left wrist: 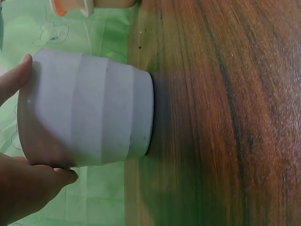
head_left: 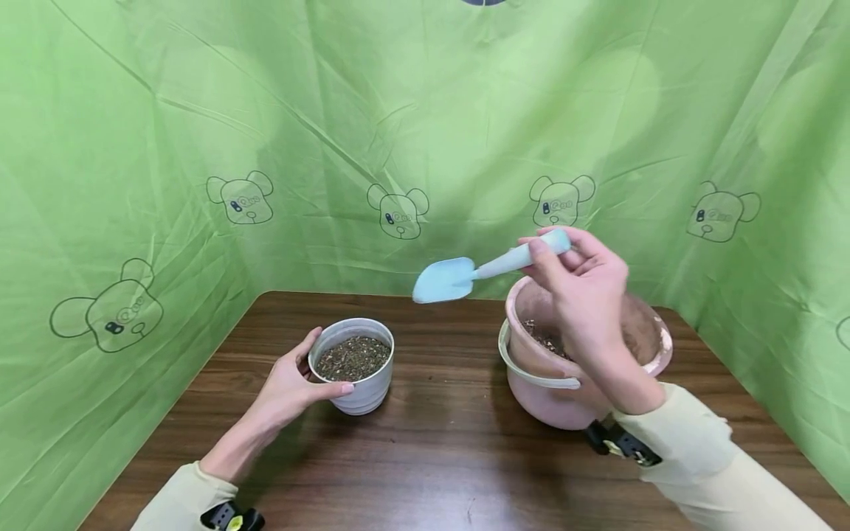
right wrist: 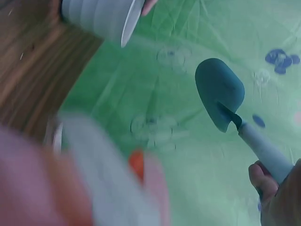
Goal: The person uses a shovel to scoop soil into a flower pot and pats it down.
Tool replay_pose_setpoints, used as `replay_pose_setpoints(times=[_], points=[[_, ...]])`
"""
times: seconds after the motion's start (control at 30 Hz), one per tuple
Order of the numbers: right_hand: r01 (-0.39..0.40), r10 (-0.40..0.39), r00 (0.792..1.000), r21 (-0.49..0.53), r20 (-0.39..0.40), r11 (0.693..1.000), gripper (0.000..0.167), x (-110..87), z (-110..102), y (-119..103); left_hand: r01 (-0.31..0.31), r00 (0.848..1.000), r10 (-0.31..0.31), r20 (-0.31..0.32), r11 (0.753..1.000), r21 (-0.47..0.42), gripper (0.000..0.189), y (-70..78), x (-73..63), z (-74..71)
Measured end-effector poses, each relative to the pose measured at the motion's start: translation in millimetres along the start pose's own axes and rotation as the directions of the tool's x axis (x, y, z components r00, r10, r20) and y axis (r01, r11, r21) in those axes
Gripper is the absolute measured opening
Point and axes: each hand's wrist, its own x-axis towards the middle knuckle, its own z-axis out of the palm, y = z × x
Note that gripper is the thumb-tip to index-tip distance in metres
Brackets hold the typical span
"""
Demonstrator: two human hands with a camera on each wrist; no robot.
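Observation:
A white ribbed flower pot [head_left: 361,394] stands on the table, filled with dark soil [head_left: 354,358] to a little below its rim. My left hand [head_left: 288,383] grips the pot from the left, thumb on the near side and fingers round the back; the left wrist view shows the pot's side [left wrist: 89,108] between thumb and fingers. Above a pink bucket [head_left: 558,402], my right hand [head_left: 587,287] holds a light blue trowel [head_left: 445,280] by its handle. The blade points left, in the air between pot and bucket, and no soil is visible on it.
The bucket has soil [head_left: 544,339] inside and a pale handle [head_left: 531,372] hanging down its near left side. Both stand on a dark wooden table [head_left: 438,472]. A green cloth [head_left: 425,110] with bear-head drawings hangs behind and along both sides.

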Motion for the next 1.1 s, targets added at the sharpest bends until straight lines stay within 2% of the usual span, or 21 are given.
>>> replay_pose_setpoints(times=[0.17, 0.47, 0.63, 0.73, 0.77, 0.87, 0.97, 1.03, 1.1], points=[[0.017, -0.017, 1.0, 0.011, -0.022, 1.0, 0.018, 10.0, -33.1, -16.1, -0.007, 1.0, 0.008, 0.005, 1.0, -0.018, 0.119, -2.7, 0.4, -2.9], [0.029, -0.029, 1.0, 0.059, -0.008, 0.998, 0.023, 17.4, -88.0, -31.8, -0.018, 1.0, 0.019, 0.021, 0.999, -0.039, 0.118, -5.6, 0.3, -4.8], [0.02, -0.02, 1.0, 0.055, -0.011, 0.998, 0.02, 16.8, -112.6, -34.4, -0.037, 0.999, 0.039, 0.034, 0.998, -0.052, 0.116, -0.7, 0.1, -7.3], [0.007, -0.007, 1.0, 0.045, 0.001, 0.999, 0.019, 15.6, -124.6, -33.3, -0.051, 0.999, 0.052, 0.014, 0.998, -0.042, 0.112, 7.2, -0.7, -9.6], [-0.001, 0.001, 1.0, 0.036, 0.008, 0.999, 0.019, 15.1, -128.2, -32.8, -0.06, 0.998, 0.06, -0.004, 0.998, -0.022, 0.109, 10.8, -1.2, -10.1], [-0.017, 0.018, 0.999, -0.032, 0.031, 0.999, 0.02, 13.7, -137.4, -30.6, -0.108, 0.989, 0.119, -0.092, 0.987, 0.114, 0.097, 22.8, -2.4, -9.7], [-0.023, 0.031, 0.998, -0.142, 0.054, 0.99, 0.02, 13.0, -144.9, -27.5, -0.162, 0.963, 0.211, -0.167, 0.95, 0.267, 0.084, 36.0, -2.6, -5.8], [-0.032, 0.048, 0.997, -0.237, 0.063, 0.971, 0.019, 12.5, -149.4, -24.4, -0.199, 0.946, 0.268, -0.183, 0.924, 0.326, 0.076, 44.2, -2.7, -1.8], [-0.044, 0.073, 0.995, -0.367, 0.066, 0.929, 0.018, 12.4, -152.9, -20.0, -0.228, 0.936, 0.304, -0.18, 0.91, 0.347, 0.07, 51.2, -3.6, 3.0]])
